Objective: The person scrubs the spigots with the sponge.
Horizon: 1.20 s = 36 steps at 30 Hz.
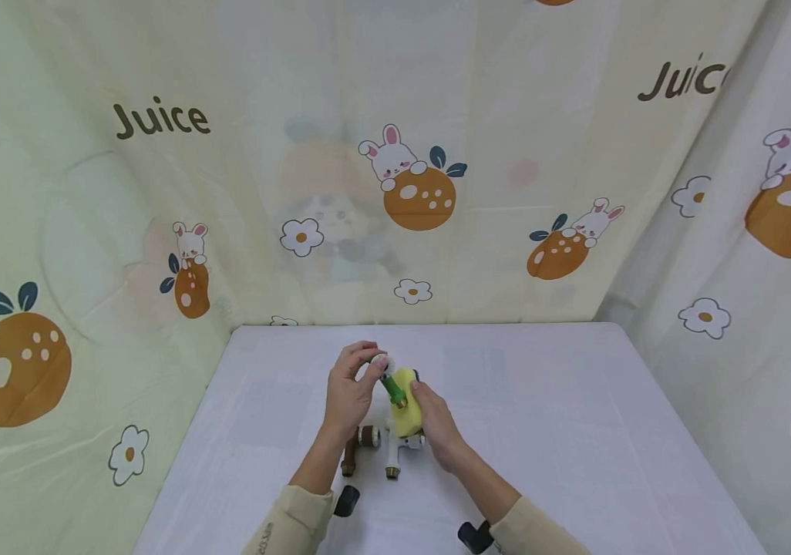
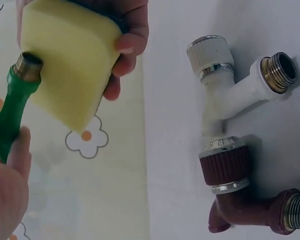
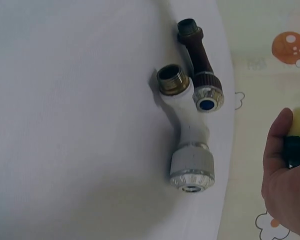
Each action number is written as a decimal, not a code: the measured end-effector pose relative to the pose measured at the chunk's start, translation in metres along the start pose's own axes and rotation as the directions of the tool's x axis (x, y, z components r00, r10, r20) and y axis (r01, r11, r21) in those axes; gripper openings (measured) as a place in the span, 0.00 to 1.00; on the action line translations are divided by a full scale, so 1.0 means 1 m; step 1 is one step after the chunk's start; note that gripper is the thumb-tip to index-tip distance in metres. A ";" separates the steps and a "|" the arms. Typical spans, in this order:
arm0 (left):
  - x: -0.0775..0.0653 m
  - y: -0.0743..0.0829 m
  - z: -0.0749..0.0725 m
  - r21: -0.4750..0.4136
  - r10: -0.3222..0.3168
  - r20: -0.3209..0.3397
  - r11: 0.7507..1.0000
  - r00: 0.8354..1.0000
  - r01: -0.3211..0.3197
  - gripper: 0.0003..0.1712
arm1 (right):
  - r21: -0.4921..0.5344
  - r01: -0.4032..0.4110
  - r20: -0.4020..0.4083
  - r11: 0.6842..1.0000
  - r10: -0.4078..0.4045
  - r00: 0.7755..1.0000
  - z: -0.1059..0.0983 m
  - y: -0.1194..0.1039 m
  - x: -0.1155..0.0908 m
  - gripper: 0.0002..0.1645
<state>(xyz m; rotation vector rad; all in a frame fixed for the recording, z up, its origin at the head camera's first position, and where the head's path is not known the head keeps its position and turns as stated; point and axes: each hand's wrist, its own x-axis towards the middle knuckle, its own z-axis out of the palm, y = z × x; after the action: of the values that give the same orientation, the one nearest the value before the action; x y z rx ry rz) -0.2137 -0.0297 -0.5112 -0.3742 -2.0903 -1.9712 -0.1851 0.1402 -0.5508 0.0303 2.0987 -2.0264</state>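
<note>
My left hand (image 1: 350,397) grips a green tap (image 1: 393,389) by its knob end, and the tap's threaded brass end points down toward my right hand. In my right hand (image 1: 442,428) is a yellow sponge (image 1: 407,420) with a dark green scouring side, seen in the right wrist view. The sponge's yellow face stands right at the tap's brass end and overlaps it in the left wrist view (image 2: 70,60). Below the hands, a white tap (image 1: 393,456) and a brown-red tap (image 1: 349,455) lie side by side on the table, both with threaded brass ends.
The white-covered table (image 1: 541,432) runs back to a patterned curtain (image 1: 243,185) with rabbits, oranges and flowers. A second curtain side (image 1: 735,254) stands to the right. Black devices are on both wrists, one on the left (image 1: 347,501).
</note>
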 end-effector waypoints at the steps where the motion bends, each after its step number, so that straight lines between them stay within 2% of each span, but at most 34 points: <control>1: 0.000 -0.001 0.002 0.033 0.025 -0.016 0.999 1.000 -0.024 0.11 | 0.016 -0.009 0.016 1.000 0.008 1.000 0.002 -0.001 -0.001 0.36; 3: -0.001 -0.002 0.005 0.101 0.082 -0.038 0.992 0.996 -0.078 0.11 | 0.064 -0.020 0.044 0.998 0.017 0.999 0.004 -0.002 -0.002 0.37; 6: -0.002 -0.007 0.010 0.203 0.178 -0.075 0.966 0.981 -0.160 0.10 | 0.160 -0.047 0.084 0.986 0.034 0.996 0.010 -0.002 -0.004 0.38; 8: -0.002 -0.010 0.013 0.253 0.200 -0.095 0.952 0.975 -0.171 0.12 | 0.235 -0.083 0.108 0.969 0.059 0.992 0.014 -0.002 -0.005 0.37; 10: -0.001 -0.012 0.016 0.276 0.198 -0.093 0.947 0.976 -0.166 0.13 | 0.304 -0.121 0.121 0.945 0.088 0.989 0.018 -0.002 -0.006 0.37; 12: -0.001 -0.012 0.019 0.301 0.183 -0.058 0.941 0.981 -0.158 0.16 | 0.360 -0.155 0.124 0.920 0.118 0.985 0.020 -0.001 -0.008 0.35; 15: -0.002 -0.010 0.019 0.321 0.157 0.042 0.933 0.987 -0.162 0.16 | 0.385 -0.170 0.125 0.907 0.132 0.983 0.019 0.001 -0.008 0.34; 17: -0.003 -0.008 0.017 0.333 0.128 0.123 0.929 0.984 -0.163 0.16 | 0.387 -0.174 0.119 0.906 0.138 0.983 0.016 0.001 -0.008 0.34; 21: -0.003 -0.004 0.008 0.362 0.051 0.287 0.919 0.956 -0.157 0.23 | 0.383 -0.167 0.101 0.908 0.139 0.985 0.008 0.003 -0.006 0.35; 24: 0.000 -0.002 0.002 0.410 0.001 0.362 0.898 0.932 -0.160 0.22 | 0.369 -0.162 0.093 0.915 0.137 0.986 0.004 0.003 -0.005 0.36; 26: 0.001 -0.003 -0.001 0.439 -0.017 0.378 0.884 0.926 -0.162 0.20 | 0.354 -0.158 0.094 0.922 0.133 0.987 0.001 0.004 -0.004 0.37; 29: 0.002 -0.007 -0.002 0.466 -0.014 0.368 0.868 0.930 -0.171 0.18 | 0.332 -0.139 0.066 0.933 0.124 0.990 -0.004 0.005 -0.002 0.40; 33: -0.001 -0.016 0.000 0.479 0.002 0.332 0.861 0.943 -0.171 0.20 | 0.293 -0.097 -0.037 0.951 0.112 0.993 -0.017 0.007 0.005 0.41; 36: -0.005 -0.024 0.004 0.485 -0.010 0.333 0.859 0.943 -0.162 0.19 | 0.265 -0.088 -0.119 0.960 0.123 0.985 -0.028 0.009 0.010 0.39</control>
<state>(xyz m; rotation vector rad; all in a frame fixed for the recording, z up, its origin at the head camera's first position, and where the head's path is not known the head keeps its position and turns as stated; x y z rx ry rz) -0.2175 -0.0271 -0.5359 -0.6948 -2.6418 -1.2965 -0.1978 0.1667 -0.5607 0.3234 1.8433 -2.2749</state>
